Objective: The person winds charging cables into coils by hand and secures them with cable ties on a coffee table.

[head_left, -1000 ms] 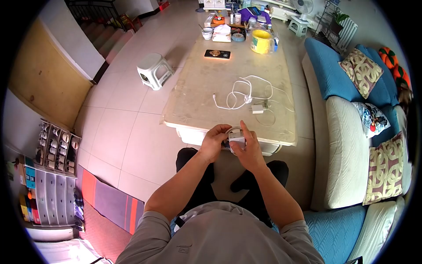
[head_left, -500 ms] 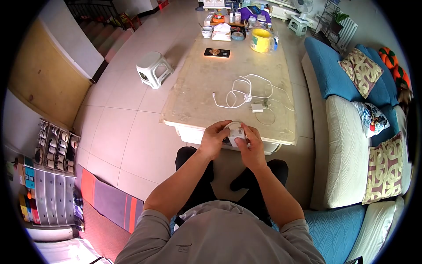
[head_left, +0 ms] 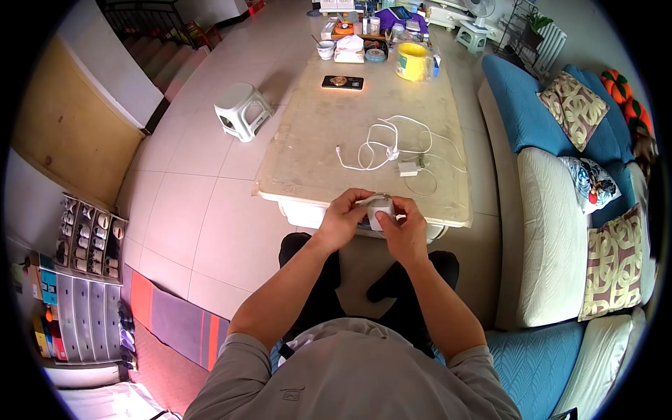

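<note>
Over the near edge of the table (head_left: 297, 183), my right hand (head_left: 407, 231) grips a white block-shaped adapter (head_left: 380, 211). My left hand (head_left: 341, 220) is closed on a white cable (head_left: 369, 201) that loops against the top of the adapter. Beyond my hands, a loosely coiled white cable (head_left: 364, 155) lies on the table. Beside it sits a small white charger (head_left: 407, 169) with a thin cord. A dark phone (head_left: 343, 82) lies farther back.
At the table's far end stand a tissue box (head_left: 349, 50), a yellow container (head_left: 414, 63), a cup (head_left: 326, 50) and several bottles. A white stool (head_left: 243, 110) stands left of the table. A sofa (head_left: 553, 238) runs along the right.
The adapter has turned between my fingers, its plain face now more toward me. My right forefinger, raised earlier, has bent down onto it. The view has shifted slightly.
</note>
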`<state>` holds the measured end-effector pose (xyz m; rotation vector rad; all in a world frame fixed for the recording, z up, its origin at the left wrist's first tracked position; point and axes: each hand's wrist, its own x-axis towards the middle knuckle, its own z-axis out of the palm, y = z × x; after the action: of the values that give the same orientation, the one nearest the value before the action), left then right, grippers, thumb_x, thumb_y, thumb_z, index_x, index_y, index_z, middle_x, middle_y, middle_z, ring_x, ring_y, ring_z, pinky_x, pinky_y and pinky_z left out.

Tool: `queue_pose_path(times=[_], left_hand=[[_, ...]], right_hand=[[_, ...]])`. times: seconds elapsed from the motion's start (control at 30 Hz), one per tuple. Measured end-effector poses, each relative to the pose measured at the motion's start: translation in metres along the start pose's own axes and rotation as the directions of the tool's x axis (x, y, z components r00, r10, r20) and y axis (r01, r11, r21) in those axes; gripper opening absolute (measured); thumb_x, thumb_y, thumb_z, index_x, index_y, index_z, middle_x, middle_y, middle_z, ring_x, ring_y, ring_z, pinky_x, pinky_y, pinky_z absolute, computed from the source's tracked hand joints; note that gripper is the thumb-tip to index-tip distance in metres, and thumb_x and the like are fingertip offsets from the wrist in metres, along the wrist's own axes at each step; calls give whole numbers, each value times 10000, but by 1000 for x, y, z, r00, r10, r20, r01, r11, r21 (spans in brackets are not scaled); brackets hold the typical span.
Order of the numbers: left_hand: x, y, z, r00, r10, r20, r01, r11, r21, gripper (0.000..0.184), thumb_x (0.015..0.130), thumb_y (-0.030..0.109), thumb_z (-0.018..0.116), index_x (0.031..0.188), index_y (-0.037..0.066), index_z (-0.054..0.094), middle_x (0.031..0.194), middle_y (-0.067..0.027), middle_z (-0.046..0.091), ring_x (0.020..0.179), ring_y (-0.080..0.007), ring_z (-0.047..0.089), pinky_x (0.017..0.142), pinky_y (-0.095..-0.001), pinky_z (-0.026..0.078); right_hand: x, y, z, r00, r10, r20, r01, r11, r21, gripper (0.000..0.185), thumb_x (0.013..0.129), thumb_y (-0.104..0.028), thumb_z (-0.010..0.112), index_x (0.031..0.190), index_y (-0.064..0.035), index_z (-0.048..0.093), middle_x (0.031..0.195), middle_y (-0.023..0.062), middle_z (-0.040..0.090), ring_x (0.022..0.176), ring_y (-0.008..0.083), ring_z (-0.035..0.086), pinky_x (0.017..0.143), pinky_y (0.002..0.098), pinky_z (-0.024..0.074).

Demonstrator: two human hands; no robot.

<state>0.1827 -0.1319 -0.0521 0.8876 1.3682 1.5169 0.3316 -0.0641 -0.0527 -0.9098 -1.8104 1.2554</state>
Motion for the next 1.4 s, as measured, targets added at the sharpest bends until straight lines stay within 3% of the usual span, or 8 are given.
queue_pose_path(times=[0.1, 0.17, 0.5, 0.77, 0.97, 1.17, 1.27, 1.4], left_hand=[[-4, 5, 4, 998, 4, 59, -10, 995, 99, 289, 880, 51, 528, 1155, -37, 527, 1007, -76, 607, 862, -110, 566, 763, -240, 462], [-6, 10, 6, 996, -52, 71, 40, 986, 162, 293, 878, 25, 525, 1163, -43, 511, 1052, -86, 601, 924, -112, 571, 803, -243, 464], [-8, 4, 17, 984, 24, -175, 9, 982, 187, 267, 850, 76, 592, 1081, -58, 611, 880, -118, 679, 746, -112, 622, 643, -236, 491], [-6, 3, 18, 947, 51, -317, 47, 955, 293, 227, 850, 74, 607, 1048, -23, 661, 803, -118, 693, 678, -105, 626, 610, -248, 497], [-6, -4, 20, 910, 273, -312, -140, 911, 388, 205, 859, 57, 589, 1037, -21, 652, 867, -136, 696, 705, -142, 645, 632, -255, 505], [-2, 4, 22, 928, 239, -287, -137, 933, 333, 164, 889, 56, 536, 1003, -52, 584, 1004, -152, 675, 798, -150, 638, 725, -276, 504], [4, -6, 17, 962, 95, -257, -45, 980, 194, 166, 908, 62, 508, 1003, -61, 567, 1075, -143, 654, 875, -145, 614, 793, -272, 484], [5, -7, 16, 982, -56, -180, 30, 989, -143, 157, 919, 44, 480, 1034, -43, 542, 1202, -123, 592, 957, -140, 571, 845, -262, 458]], right_hand=[[0, -3, 0, 990, -125, -57, 118, 986, -119, 335, 755, -96, 731, 1044, 3, 595, 961, 135, 622, 808, 238, 607, 683, 319, 496], [0, 0, -2, 993, -116, -32, 114, 991, -74, 327, 758, -86, 726, 1048, 3, 602, 966, 137, 615, 825, 235, 607, 690, 317, 497], [0, -1, -5, 998, -62, 13, 63, 998, -22, 336, 757, -63, 723, 1067, 14, 621, 955, 125, 608, 825, 209, 606, 681, 297, 494], [3, 2, 1, 984, -179, 3, 179, 980, -86, 341, 732, -46, 734, 1052, -25, 619, 943, 69, 589, 798, 145, 570, 622, 254, 466], [3, -6, 0, 990, -140, 4, 140, 983, -122, 334, 719, -41, 736, 1033, -9, 627, 903, 75, 600, 775, 155, 580, 596, 265, 465], [4, -6, -1, 992, -127, 24, 128, 991, -44, 340, 733, -28, 724, 1063, 5, 647, 953, 81, 616, 803, 140, 591, 603, 254, 471], [3, -4, -1, 993, -95, 69, 98, 994, -44, 362, 742, -28, 721, 1094, 1, 646, 986, 83, 616, 817, 139, 594, 626, 247, 479], [3, -5, -3, 991, -96, 92, 101, 994, -52, 379, 747, -43, 724, 1116, -16, 642, 1011, 87, 609, 826, 155, 600, 653, 257, 488]])
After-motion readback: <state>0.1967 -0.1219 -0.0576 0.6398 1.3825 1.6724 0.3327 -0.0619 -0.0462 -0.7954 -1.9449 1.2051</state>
